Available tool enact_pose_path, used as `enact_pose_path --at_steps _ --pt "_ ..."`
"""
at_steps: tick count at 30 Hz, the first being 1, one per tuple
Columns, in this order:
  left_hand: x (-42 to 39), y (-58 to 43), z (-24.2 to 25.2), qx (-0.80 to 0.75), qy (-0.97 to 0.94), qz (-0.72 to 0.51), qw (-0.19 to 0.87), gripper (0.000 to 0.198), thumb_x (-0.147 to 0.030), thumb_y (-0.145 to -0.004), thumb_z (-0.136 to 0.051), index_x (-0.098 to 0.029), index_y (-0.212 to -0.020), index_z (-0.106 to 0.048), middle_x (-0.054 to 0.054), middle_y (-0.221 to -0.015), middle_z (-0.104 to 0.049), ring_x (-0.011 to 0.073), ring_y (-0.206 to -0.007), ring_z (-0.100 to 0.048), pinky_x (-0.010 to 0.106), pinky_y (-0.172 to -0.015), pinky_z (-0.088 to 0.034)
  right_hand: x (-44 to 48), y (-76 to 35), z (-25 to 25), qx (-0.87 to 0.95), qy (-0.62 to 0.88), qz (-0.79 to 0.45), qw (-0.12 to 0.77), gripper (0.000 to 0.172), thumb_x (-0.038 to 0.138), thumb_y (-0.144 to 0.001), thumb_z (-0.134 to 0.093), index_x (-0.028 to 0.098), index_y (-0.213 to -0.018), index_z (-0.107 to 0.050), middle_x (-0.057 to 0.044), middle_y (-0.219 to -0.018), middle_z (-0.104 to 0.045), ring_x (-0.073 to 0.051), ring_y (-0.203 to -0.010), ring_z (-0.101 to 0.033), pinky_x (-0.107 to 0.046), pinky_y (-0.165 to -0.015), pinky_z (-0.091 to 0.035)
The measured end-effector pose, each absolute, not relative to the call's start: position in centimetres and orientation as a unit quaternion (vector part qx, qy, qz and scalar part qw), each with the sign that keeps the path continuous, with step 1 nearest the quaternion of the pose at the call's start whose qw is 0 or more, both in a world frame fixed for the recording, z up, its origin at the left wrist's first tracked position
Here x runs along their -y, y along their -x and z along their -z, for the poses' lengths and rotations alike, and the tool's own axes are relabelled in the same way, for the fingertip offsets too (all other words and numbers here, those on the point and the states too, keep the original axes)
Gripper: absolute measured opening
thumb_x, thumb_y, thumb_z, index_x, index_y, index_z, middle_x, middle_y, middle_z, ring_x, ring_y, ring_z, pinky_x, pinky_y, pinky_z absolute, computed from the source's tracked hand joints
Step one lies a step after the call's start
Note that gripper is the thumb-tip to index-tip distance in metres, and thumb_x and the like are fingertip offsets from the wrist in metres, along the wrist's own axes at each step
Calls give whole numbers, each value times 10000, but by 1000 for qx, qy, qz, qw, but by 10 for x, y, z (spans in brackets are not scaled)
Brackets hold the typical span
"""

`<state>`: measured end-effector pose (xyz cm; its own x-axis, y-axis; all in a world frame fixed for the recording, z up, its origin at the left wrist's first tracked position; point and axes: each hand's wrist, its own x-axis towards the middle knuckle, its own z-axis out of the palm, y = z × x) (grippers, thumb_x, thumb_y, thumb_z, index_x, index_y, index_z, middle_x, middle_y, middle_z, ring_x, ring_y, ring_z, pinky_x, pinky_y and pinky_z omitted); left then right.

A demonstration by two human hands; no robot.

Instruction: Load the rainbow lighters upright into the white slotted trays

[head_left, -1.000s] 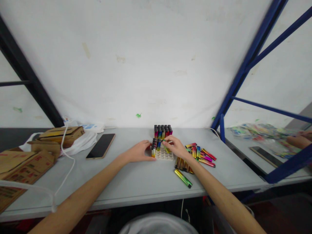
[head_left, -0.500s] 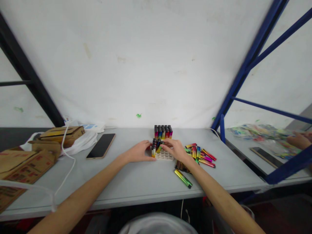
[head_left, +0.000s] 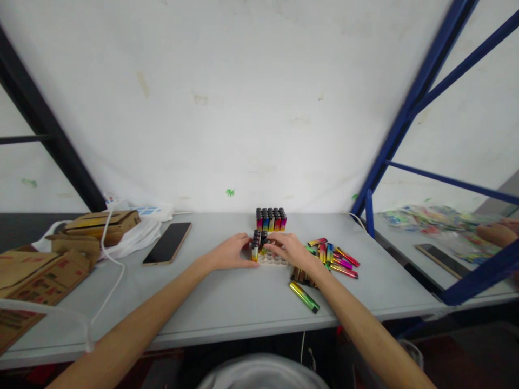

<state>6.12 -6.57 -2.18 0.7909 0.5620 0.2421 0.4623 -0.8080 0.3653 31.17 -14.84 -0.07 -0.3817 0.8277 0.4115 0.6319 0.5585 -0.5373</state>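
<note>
A white tray (head_left: 277, 259) with rows of holes sits on the desk, and several black-topped lighters (head_left: 255, 250) stand upright along its left side. My left hand (head_left: 231, 252) is curved around the tray's left end, thumb at the front corner and fingers behind. Between the fingertips of my right hand (head_left: 288, 249) is a lighter (head_left: 266, 244), held over the tray beside the standing ones; its lower part is mostly hidden. Loose metallic lighters (head_left: 330, 256) lie piled by my right wrist, and a yellow-green lighter (head_left: 304, 296) lies nearer the desk's front edge.
Behind the tray, a block of upright lighters (head_left: 271, 219) stands near the wall. A phone (head_left: 167, 243), a white cable (head_left: 106, 237) and opened cardboard boxes (head_left: 44, 275) are to the left. A blue metal frame (head_left: 399, 127) rises at right; another person's hand (head_left: 498, 235) is beyond it.
My right hand has shifted slightly left and down, and its lighter, tilted before, is now lower among the standing ones. My left hand keeps its place at the tray.
</note>
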Motion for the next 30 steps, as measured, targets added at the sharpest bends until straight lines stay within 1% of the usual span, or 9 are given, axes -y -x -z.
enact_pose_path --at_steps 2,5,9,13,17,20,22,26,30 --pt "67 -61 21 -277 -935 -169 144 624 -748 -758 -766 -187 -1023 -690 106 -1018 -694 304 -953 -653 390 -873 -534 146 -310 3 817 463 -113 325 367 529 -1056 -573 197 -1061 -730 -61 -822 -738 -180 -676 -627 -278 -685 -458" --pt "68 -62 19 -276 -935 -169 142 607 -740 -761 -766 -193 -1012 -691 98 -1002 -691 298 -941 -651 380 -854 -533 143 -306 6 807 503 -74 299 381 529 -1024 -635 195 -864 -722 -45 -735 -696 -162 -636 -569 -263 -643 -383" --pt "69 -63 18 -273 -936 -171 139 594 -738 -760 -769 -194 -985 -686 102 -994 -688 306 -940 -652 383 -837 -531 142 -311 5 812 500 -108 282 467 571 -995 -657 190 -725 -679 -16 -652 -645 -144 -588 -516 -257 -603 -331" --pt "68 -63 18 -279 -933 -171 151 619 -752 -749 -766 -186 -990 -694 109 -1001 -689 307 -932 -653 393 -839 -537 138 -345 -2 791 526 -72 305 534 541 -1096 -440 180 -825 -724 -44 -736 -706 -171 -660 -578 -274 -690 -410" --pt "67 -62 19 -279 -933 -170 154 633 -758 -737 -769 -189 -1004 -697 107 -1014 -691 304 -938 -656 392 -856 -539 134 -399 -1 667 714 -9 213 353 416 -1064 -515 154 -1112 -747 -148 -1035 -765 -247 -957 -686 -325 -879 -480" --pt "68 -62 18 -278 -931 -175 158 605 -742 -740 -775 -196 -987 -695 102 -1003 -686 300 -924 -654 391 -841 -541 137 -433 3 521 845 -18 120 510 556 -1023 -544 128 -1217 -743 -264 -1230 -701 -360 -1134 -678 -436 -948 -505" --pt "68 -63 18 -280 -930 -177 159 599 -736 -738 -781 -196 -982 -694 100 -992 -681 298 -913 -653 393 -836 -541 141 -446 3 484 868 -35 109 612 632 -1003 -534 121 -1280 -727 -292 -1306 -666 -401 -1194 -663 -478 -970 -509" --pt "68 -62 18 -276 -933 -171 154 614 -745 -741 -773 -192 -995 -691 101 -1002 -683 300 -931 -654 389 -850 -538 145 -455 2 522 839 -93 121 723 699 -911 -650 112 -1329 -705 -255 -1282 -709 -371 -1162 -692 -421 -947 -526" --pt "68 -62 18 -279 -936 -158 148 623 -755 -764 -754 -186 -1008 -679 109 -1023 -681 308 -952 -659 387 -860 -533 146 -461 0 592 777 -149 156 666 543 -805 -844 161 -1337 -721 -162 -1193 -775 -281 -1023 -739 -314 -836 -538"
